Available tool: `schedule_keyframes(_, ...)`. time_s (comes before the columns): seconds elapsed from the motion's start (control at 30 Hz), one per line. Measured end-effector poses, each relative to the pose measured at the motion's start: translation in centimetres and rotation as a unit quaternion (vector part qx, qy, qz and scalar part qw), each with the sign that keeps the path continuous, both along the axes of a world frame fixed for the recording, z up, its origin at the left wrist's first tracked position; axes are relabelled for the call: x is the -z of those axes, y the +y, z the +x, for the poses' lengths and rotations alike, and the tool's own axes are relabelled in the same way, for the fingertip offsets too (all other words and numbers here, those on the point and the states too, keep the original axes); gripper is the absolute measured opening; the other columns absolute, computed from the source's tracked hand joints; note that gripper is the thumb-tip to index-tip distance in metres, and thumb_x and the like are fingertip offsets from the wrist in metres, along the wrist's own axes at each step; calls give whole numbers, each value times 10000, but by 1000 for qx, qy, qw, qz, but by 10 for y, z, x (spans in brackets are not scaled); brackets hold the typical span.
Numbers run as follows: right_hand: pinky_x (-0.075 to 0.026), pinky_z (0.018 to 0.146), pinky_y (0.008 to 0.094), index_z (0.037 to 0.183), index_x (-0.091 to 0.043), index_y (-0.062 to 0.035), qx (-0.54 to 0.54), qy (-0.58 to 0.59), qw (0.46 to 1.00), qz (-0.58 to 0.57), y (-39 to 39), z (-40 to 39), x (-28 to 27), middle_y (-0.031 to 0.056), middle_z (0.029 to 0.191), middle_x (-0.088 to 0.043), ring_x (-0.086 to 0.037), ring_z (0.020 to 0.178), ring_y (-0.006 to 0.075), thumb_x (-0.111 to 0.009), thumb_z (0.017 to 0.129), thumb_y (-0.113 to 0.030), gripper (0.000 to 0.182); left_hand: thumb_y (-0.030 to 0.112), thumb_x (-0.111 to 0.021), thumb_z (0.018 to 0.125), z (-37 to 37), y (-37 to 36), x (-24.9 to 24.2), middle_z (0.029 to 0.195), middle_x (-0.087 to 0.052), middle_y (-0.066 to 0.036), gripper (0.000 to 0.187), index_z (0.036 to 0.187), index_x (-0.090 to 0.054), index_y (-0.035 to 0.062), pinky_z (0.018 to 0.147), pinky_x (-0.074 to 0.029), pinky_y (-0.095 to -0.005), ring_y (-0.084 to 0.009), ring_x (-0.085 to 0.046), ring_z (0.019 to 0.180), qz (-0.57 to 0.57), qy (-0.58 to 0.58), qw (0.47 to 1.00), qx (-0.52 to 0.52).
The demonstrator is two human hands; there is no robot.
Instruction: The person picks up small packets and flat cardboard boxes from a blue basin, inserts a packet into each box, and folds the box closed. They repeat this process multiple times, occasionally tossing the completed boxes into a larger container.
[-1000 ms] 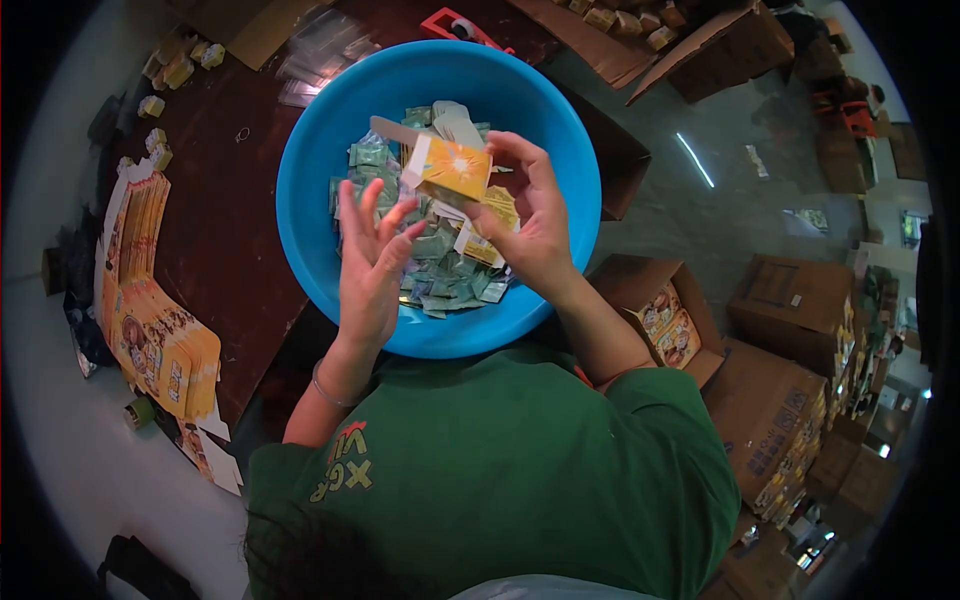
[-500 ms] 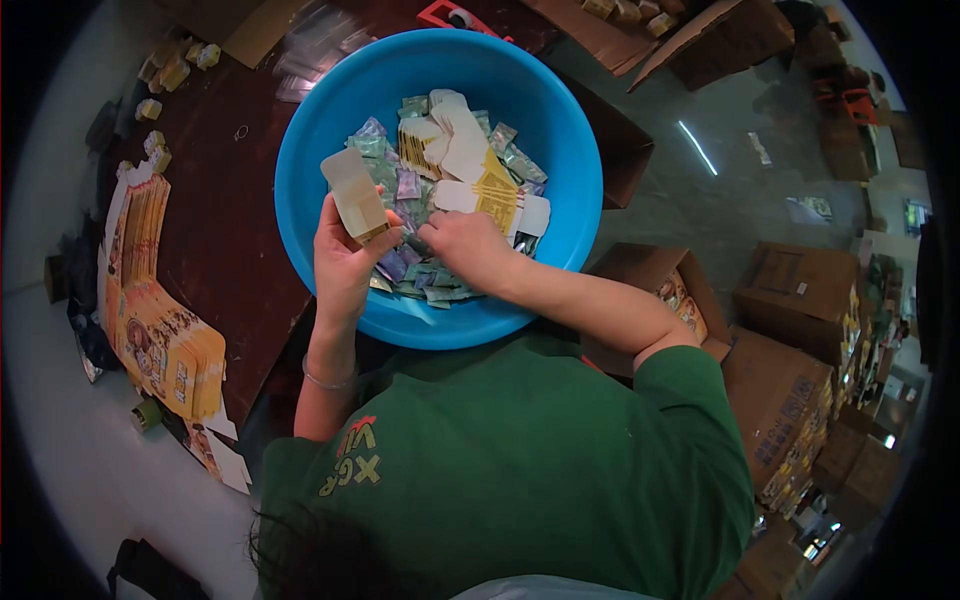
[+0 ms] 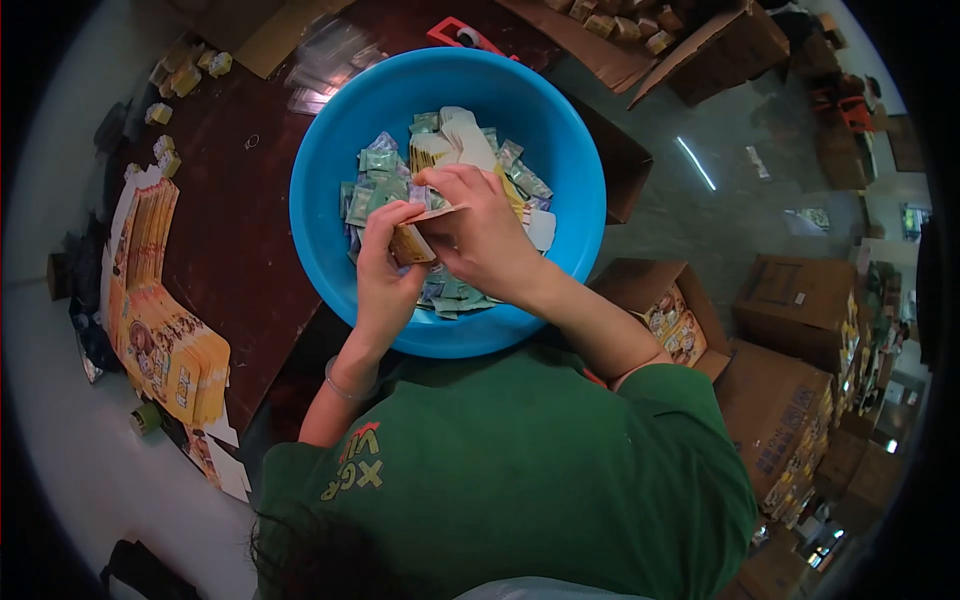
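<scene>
My left hand (image 3: pixel 388 270) is closed around a small yellow and white paper box (image 3: pixel 411 246), held over a blue basin (image 3: pixel 312 130). On the box's other side is my right hand (image 3: pixel 490 235), its fingers at the raised top flap (image 3: pixel 438 213) and its thumb low against the box. Whatever lies inside the box is hidden. Under both hands, small green and purple sachets (image 3: pixel 378 185) fill the basin's bottom. Flat white and yellow cartons (image 3: pixel 466 138) lie in a stack on top of the sachets.
Left on the dark red table (image 3: pixel 240 210) lie a row of printed orange cartons (image 3: pixel 165 335) and several small boxes (image 3: pixel 185 78). A red tape dispenser (image 3: pixel 465 36) sits behind the basin. Cardboard boxes (image 3: pixel 775 420) stand on the floor at right.
My right hand has come up from the sachets to the small box. The box has tilted, and its upright flap is now folded over toward my right hand.
</scene>
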State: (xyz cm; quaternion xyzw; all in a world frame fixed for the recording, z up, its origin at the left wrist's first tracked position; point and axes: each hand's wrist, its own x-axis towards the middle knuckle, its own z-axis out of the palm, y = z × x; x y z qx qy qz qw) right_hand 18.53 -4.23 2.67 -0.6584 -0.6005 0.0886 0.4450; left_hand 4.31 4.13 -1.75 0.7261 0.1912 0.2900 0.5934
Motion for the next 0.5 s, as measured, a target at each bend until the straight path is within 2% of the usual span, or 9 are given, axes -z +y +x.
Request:
schedule_keyframes(0.07,-504,847,429,953,-730,-48,-61,142,988,-14,-4,7,-7,137,1225,-577,-625,965,285,-654,855,-64,126,-216,-589,739,-3,0,0,1339,-473,-80,630,1302,-485,45,1000,-480,-314,-186,-508,1241,-168,-35,985,18)
schedule_keyframes(0.1,-547,740,341,1081,-687,-33,-56,186,981,18,-7,10,-7,133,1254,-563,-656,866,211,-645,873,-29,212,-200,-613,751,-4,2,-3,1344,-470,-80,620,1305,-483,47,990,-490,-313,-184,-510,1238,-222,-38,974,18)
schedule_keyframes(0.13,-543,723,301,1145,-650,-33,-43,303,952,-22,-9,11,-10,123,1261,-557,-648,877,167,-649,873,-21,272,-185,-637,764,-5,3,-4,1349,-466,-79,611,1307,-481,49,980,-500,-311,-182,-511,1236,-276,-42,960,19)
schedule_keyframes(0.17,-540,706,262,1208,-613,-33,-25,417,906,-63,-11,11,-12,113,1268,-552,-640,889,124,-653,873,-13,339,-135,-682,802,-4,4,-1,1339,-477,-74,595,1324,-470,55,960,-520,-306,-181,-527,1215,-225,-51,972,38)
schedule_keyframes(0.2,-526,648,229,1281,-547,-29,-90,519,845,-96,-9,12,-2,89,1232,-547,-620,859,73,-647,896,-28,398,-116,-696,795,-3,2,-7,1324,-478,-72,609,1330,-465,62,953,-518,-332,-185,-529,1209,-192,-37,978,68)
schedule_keyframes(0.27,-520,605,227,1258,-558,-21,-112,519,839,-122,-9,7,9,71,1212,-528,-613,824,67,-646,911,-39,358,14,-702,849,-2,0,-18,1239,-527,-59,524,1318,-475,74,878,-527,-352,-174,-570,1113,-147,-27,982,118)
schedule_keyframes(0.33,-524,608,226,1273,-574,-26,-108,519,839,-118,-12,5,4,87,1225,-532,-628,817,91,-631,927,-43,352,125,-668,918,-6,8,-14,1156,-563,-51,427,1300,-484,76,843,-519,-318,-153,-588,1020,-293,-83,937,173)
schedule_keyframes(0.4,-523,612,221,1282,-584,-25,-114,518,845,-74,-10,-2,4,101,1236,-540,-633,836,102,-615,938,-43,346,198,-625,975,-6,2,-13,1086,-581,-32,335,1269,-523,74,765,-517,-268,-124,-606,909,-365,-44,926,91)
schedule_keyframes(0.5,-527,840,338,1249,-659,-82,-108,370,922,-24,-16,4,0,103,1232,-554,-612,1033,215,-594,962,-140,300,182,-616,987,-6,7,-7,1102,-573,-15,267,1227,-574,73,689,-508,-231,-97,-609,844,-387,-21,921,38)
